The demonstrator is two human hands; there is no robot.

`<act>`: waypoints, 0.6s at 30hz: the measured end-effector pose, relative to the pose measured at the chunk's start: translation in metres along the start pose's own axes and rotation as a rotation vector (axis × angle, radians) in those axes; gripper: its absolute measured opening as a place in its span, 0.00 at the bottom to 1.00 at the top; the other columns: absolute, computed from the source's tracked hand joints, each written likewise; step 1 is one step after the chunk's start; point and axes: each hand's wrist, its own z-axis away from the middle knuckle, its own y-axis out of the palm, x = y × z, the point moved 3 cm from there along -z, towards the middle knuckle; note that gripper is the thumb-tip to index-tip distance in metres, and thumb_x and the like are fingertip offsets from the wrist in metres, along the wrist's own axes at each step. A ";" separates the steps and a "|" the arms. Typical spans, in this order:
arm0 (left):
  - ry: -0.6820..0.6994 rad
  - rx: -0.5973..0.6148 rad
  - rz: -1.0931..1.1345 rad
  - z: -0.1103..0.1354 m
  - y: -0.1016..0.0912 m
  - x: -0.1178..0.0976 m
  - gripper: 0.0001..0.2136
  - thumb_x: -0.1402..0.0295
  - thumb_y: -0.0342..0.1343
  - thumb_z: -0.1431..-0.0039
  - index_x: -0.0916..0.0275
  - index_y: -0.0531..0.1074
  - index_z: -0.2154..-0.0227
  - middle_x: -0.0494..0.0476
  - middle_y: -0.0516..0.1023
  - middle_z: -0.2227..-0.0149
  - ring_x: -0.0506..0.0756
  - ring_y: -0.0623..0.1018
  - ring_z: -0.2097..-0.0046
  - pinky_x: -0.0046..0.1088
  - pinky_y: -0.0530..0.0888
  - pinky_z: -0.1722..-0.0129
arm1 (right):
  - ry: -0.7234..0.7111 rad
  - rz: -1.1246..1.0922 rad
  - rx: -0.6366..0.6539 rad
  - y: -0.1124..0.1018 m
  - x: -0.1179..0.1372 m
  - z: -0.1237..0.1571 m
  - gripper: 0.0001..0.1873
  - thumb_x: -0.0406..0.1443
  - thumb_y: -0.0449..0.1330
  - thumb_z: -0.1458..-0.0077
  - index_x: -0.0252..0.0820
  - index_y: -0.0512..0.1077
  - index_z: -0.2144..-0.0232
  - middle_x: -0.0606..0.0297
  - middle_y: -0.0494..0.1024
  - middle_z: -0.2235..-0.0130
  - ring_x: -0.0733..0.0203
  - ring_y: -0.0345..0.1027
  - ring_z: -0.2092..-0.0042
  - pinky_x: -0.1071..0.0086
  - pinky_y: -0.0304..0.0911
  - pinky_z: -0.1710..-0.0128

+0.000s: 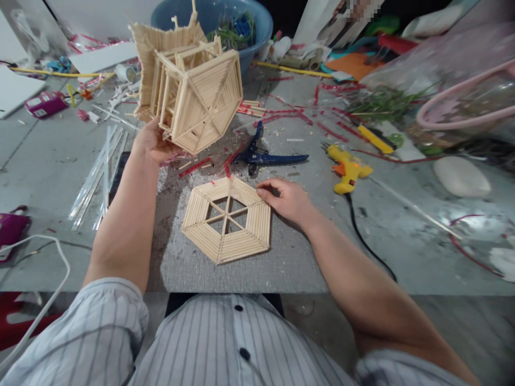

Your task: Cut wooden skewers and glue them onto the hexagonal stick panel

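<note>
A tilted wooden stick model (209,104), built like a small pavilion with a hexagonal face turned toward me, is held above the table. My left hand (155,142) grips its lower left side, with some fingers hidden behind it. Flat on the table in front of me lies a hexagonal stick frame (201,214) with a spoked opening in its middle. At its upper right edge, my right hand (284,198) has thumb and fingertips closed on the rim. Just beyond the frame rest blue-handled cutters (261,155).
A yellow glue gun (348,166) lies to the right, its black cord running to the table's front edge. Clear glue sticks (96,177) are on the left. Behind stand a blue basin (257,32) and red scraps; a yellow utility knife (376,140) and white oval object (462,177) lie right.
</note>
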 end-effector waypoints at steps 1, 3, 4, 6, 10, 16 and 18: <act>-0.123 0.030 0.119 0.001 0.002 0.003 0.09 0.57 0.52 0.47 0.55 0.70 0.75 0.53 0.80 0.69 0.59 0.77 0.60 0.48 0.77 0.59 | 0.002 0.002 0.001 0.000 0.000 0.000 0.09 0.38 0.56 0.44 0.43 0.76 0.65 0.60 0.80 0.63 0.55 0.73 0.59 0.61 0.66 0.57; -0.278 0.031 0.289 0.004 0.007 0.005 0.07 0.64 0.52 0.46 0.56 0.67 0.78 0.52 0.78 0.72 0.57 0.76 0.59 0.45 0.75 0.55 | 0.005 0.001 0.005 0.000 0.000 0.000 0.09 0.38 0.56 0.44 0.43 0.76 0.64 0.59 0.80 0.63 0.55 0.73 0.59 0.61 0.66 0.57; -0.288 -0.007 0.316 0.006 0.008 0.004 0.07 0.66 0.51 0.46 0.56 0.66 0.78 0.52 0.76 0.73 0.56 0.75 0.60 0.44 0.74 0.54 | 0.007 0.000 0.007 0.000 0.000 0.000 0.09 0.38 0.57 0.44 0.43 0.76 0.64 0.59 0.80 0.63 0.55 0.73 0.59 0.61 0.65 0.57; -0.268 -0.071 0.328 0.007 0.012 0.002 0.08 0.65 0.51 0.46 0.57 0.65 0.79 0.51 0.74 0.76 0.56 0.74 0.63 0.42 0.74 0.56 | 0.010 -0.002 0.011 0.000 0.000 -0.001 0.10 0.38 0.57 0.44 0.42 0.76 0.64 0.59 0.80 0.63 0.55 0.73 0.59 0.61 0.65 0.57; -0.231 -0.164 0.281 0.006 0.019 0.001 0.07 0.61 0.56 0.50 0.55 0.66 0.79 0.50 0.71 0.79 0.54 0.71 0.66 0.40 0.73 0.63 | 0.009 -0.021 0.018 0.000 0.000 0.000 0.10 0.39 0.56 0.44 0.43 0.76 0.64 0.59 0.80 0.63 0.54 0.73 0.59 0.60 0.65 0.57; -0.120 -0.217 0.203 0.001 0.019 0.002 0.18 0.54 0.65 0.74 0.54 0.67 0.79 0.49 0.72 0.77 0.54 0.71 0.65 0.39 0.72 0.66 | -0.014 -0.037 0.015 0.001 -0.001 0.000 0.10 0.40 0.56 0.44 0.45 0.76 0.65 0.60 0.80 0.63 0.53 0.72 0.60 0.58 0.65 0.57; -0.047 -0.260 0.179 0.001 0.018 0.001 0.21 0.53 0.66 0.77 0.54 0.66 0.78 0.49 0.73 0.77 0.54 0.71 0.66 0.38 0.71 0.67 | -0.019 -0.037 0.016 0.001 -0.002 0.000 0.11 0.41 0.56 0.44 0.44 0.76 0.65 0.60 0.80 0.63 0.53 0.72 0.60 0.59 0.65 0.57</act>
